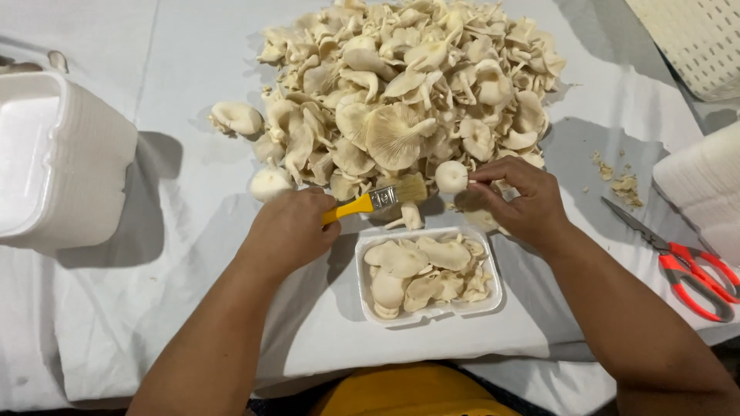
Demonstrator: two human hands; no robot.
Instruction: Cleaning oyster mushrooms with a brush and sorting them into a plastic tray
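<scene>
My left hand (291,229) grips a yellow-handled paintbrush (375,200), its bristles pointing right toward a small white mushroom (451,176). My right hand (518,199) pinches that mushroom between thumb and fingers, just above a white foam tray (493,271) that holds several pale mushrooms. A big heap of oyster mushrooms (401,92) lies on the white cloth right behind both hands.
A stack of white foam trays (54,162) stands at the left. Red-handled scissors (686,266) lie at the right, beside another white stack (705,185). Mushroom scraps (620,181) sit near the scissors. A perforated cream crate (694,42) is at the far right corner.
</scene>
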